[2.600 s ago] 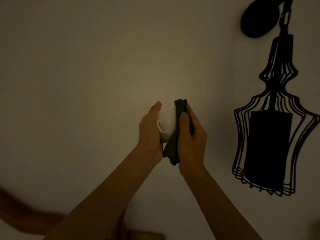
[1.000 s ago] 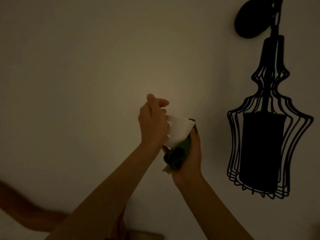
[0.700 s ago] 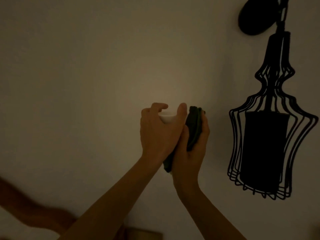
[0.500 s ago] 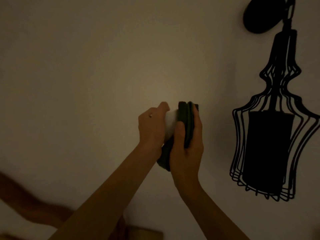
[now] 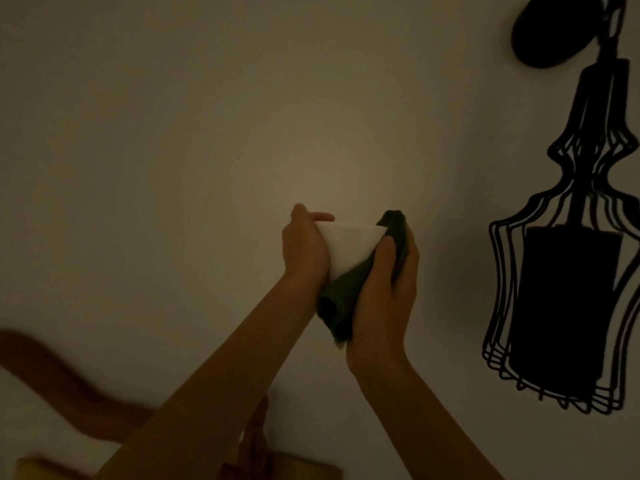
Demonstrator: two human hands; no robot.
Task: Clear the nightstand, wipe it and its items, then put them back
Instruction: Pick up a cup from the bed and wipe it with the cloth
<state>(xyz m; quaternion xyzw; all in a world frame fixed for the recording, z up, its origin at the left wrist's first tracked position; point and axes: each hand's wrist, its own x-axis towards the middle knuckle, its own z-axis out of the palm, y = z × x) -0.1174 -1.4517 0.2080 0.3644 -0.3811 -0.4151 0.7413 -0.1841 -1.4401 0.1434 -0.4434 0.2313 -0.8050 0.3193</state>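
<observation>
In dim light I hold a small white cup (image 5: 348,249) up in front of the wall. My left hand (image 5: 304,249) grips it from the left side, fingers curled over its rim. My right hand (image 5: 384,299) holds a dark green cloth (image 5: 343,299) bunched against the cup's right side and bottom, thumb pressing the cloth onto the cup. Part of the cloth hangs down between my wrists. The nightstand top is out of view.
A black wire-cage wall lamp (image 5: 568,306) hangs at the right, close to my right hand, from a round black mount (image 5: 550,32). A curved wooden headboard edge (image 5: 69,386) runs along the lower left. A wooden edge (image 5: 304,471) shows at the bottom.
The cup has turned in my left hand so its white side shows wide again. My right hand with the cloth slid from the cup's top edge down round its side and bottom.
</observation>
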